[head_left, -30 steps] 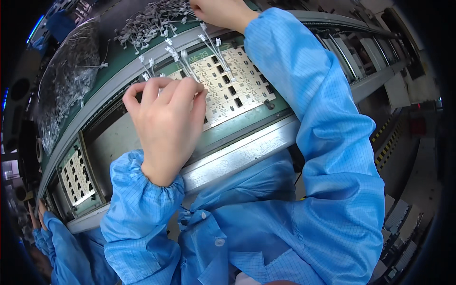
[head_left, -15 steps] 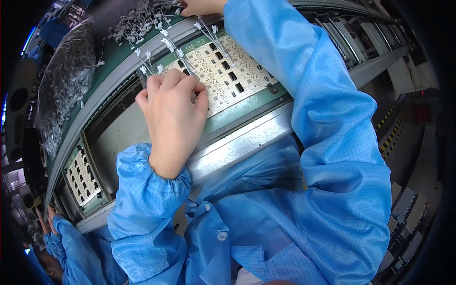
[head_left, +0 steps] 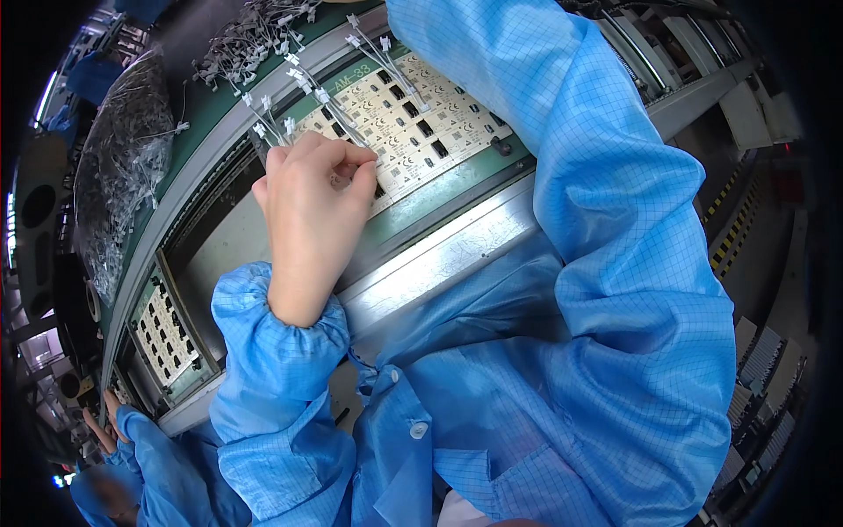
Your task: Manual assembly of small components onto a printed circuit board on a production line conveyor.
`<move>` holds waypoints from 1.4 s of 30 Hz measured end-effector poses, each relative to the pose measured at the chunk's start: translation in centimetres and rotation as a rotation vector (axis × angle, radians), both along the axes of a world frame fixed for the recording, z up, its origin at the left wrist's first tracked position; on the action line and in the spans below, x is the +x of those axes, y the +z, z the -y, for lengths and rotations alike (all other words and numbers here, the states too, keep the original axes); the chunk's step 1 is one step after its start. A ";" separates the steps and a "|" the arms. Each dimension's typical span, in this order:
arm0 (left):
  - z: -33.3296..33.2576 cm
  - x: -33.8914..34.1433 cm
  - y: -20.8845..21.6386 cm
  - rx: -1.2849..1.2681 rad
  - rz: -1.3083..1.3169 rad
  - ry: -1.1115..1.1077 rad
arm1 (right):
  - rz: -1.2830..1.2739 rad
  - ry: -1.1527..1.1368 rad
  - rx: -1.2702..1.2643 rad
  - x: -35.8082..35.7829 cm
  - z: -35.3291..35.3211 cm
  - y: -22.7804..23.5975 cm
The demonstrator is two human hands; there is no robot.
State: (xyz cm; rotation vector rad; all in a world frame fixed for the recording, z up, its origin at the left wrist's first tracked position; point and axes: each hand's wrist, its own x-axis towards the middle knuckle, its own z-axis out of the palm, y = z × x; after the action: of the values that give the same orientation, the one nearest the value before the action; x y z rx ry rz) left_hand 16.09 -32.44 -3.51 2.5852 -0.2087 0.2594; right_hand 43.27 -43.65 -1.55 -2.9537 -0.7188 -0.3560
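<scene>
My left hand is over the near left part of a pale circuit board panel, its thumb and index finger pinched together. Whatever lies between those fingertips is too small to make out. Short wire leads with white plugs stand and lean on the panel beside the hand, and another wire lead slants across its far part. Black sockets run in rows along the panel. My right arm reaches past the panel to the top edge, where the right hand is out of view.
A heap of wire leads lies beyond the metal rail, near a clear plastic bag. A second board panel sits on the line at left. Another person's blue sleeve shows at lower left. A metal edge runs before me.
My right hand has gone out past the top edge. The left thumb and index finger have shifted slightly and come together at the tips. The whole view has moved a little.
</scene>
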 end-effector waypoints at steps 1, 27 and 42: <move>-0.1 0.1 0.1 -0.010 -0.026 -0.007 | 0.176 0.184 0.167 1.3 0.9 -1.3; 0.7 -0.8 0.6 0.287 0.278 -0.202 | 0.274 0.365 0.237 1.7 1.4 0.9; -1.4 -0.4 1.3 0.175 0.198 -0.289 | 0.191 0.364 0.703 -3.6 4.9 9.4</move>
State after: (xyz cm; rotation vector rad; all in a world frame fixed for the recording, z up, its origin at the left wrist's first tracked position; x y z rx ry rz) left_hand 15.68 -31.05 -2.20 2.6546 -0.6986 0.4053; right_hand 39.69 -48.52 7.88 -2.1069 -0.9004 -0.6927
